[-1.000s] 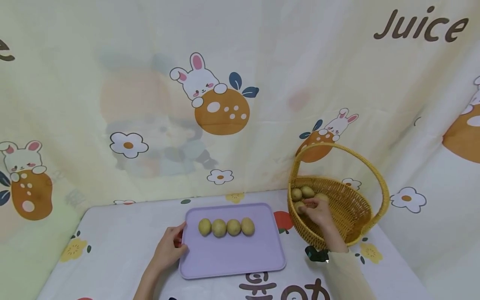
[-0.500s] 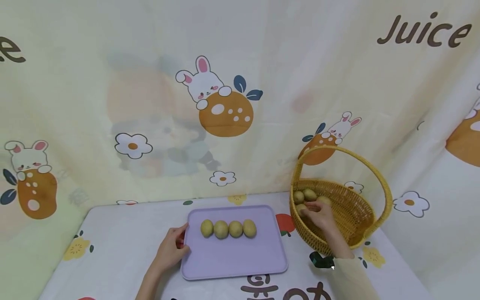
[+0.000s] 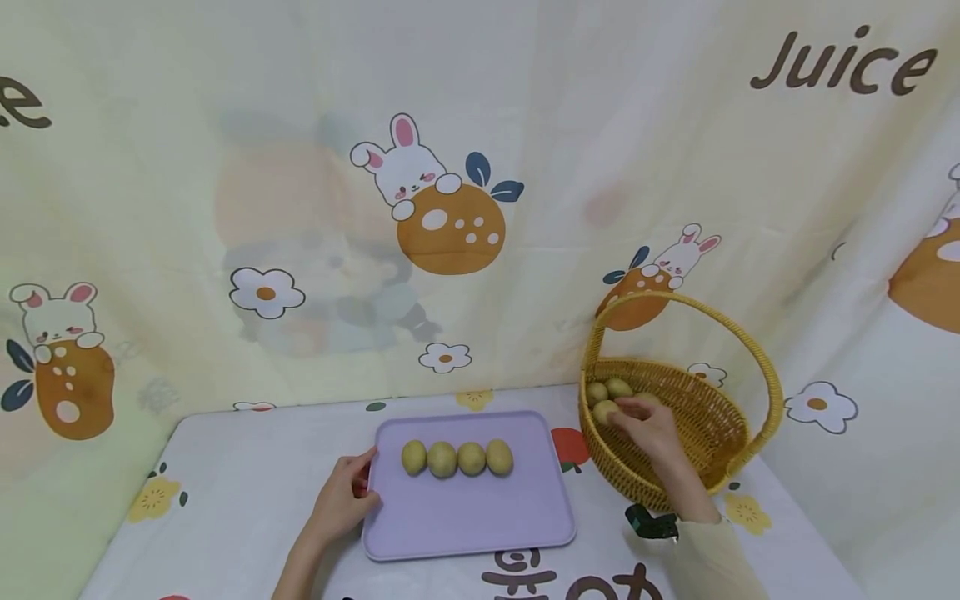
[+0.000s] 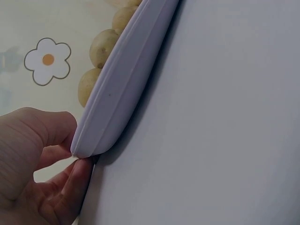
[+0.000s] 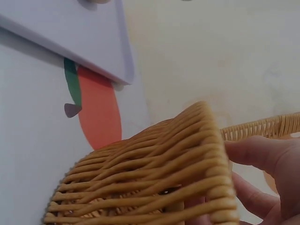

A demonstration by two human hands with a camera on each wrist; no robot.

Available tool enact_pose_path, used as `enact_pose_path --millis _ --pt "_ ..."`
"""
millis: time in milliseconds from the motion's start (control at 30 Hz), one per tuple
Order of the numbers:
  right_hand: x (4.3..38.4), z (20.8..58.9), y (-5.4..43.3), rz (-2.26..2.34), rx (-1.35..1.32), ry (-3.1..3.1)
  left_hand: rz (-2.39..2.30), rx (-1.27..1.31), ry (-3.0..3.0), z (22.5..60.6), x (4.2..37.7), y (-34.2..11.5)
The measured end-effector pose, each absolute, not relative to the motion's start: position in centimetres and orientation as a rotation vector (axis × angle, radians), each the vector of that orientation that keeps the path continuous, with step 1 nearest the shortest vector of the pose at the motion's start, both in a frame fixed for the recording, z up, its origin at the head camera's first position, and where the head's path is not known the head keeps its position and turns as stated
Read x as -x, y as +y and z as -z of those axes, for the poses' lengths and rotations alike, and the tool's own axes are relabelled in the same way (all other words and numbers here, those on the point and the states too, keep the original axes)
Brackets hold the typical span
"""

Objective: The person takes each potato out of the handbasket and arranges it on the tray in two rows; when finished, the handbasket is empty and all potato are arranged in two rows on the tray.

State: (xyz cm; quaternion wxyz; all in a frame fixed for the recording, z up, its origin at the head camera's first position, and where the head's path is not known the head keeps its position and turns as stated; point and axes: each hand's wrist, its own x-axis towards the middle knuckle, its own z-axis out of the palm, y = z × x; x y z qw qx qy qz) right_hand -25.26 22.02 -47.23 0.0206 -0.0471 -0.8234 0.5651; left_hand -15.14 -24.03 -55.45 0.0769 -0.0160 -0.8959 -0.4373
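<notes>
My left hand (image 3: 341, 500) grips the left edge of a lilac tray (image 3: 472, 521), its thumb and fingers bent at the rim; the left wrist view shows the tray's edge (image 4: 117, 89) close up against the fingers. On the tray several brownish-green kiwi fruits (image 3: 442, 459) lie in a row. To the right, my right hand (image 3: 652, 433) reaches into a yellow wicker basket (image 3: 705, 417) and pinches a kiwi fruit (image 3: 604, 412) near its left wall. In the right wrist view the basket wall (image 5: 154, 173) hides the fruit and part of the fingers.
More kiwi fruits (image 3: 618, 387) sit at the basket's left end. The tall arched handle (image 3: 761, 358) rises over the basket. A printed cloth (image 3: 247, 483) covers the table, and a patterned curtain (image 3: 540, 317) hangs behind. A dark strap piece (image 3: 651, 523) is at my right wrist.
The right hand has shifted slightly right within the basket, and the kiwi fruit at its fingertips shows more fully. The left hand and tray stay put; the head view has shifted a little.
</notes>
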Motion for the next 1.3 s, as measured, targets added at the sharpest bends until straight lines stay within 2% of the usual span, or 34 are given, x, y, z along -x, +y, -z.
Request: enact_pose_path --millis 567,1067,1300 --pt "23.6 46.9 21.0 -1.808 0.163 -2.605 1.343 0.015 -2.694 56.8 13.5 -24.2" --pt "24.5 44.5 20.4 -1.821 0.15 -2.566 1.274 0.085 -2.709 55.1 16.3 -24.6" --pt "23.9 44.6 19.9 -1.838 0.154 -2.56 1.291 0.072 -2.725 55.6 15.9 -24.6"
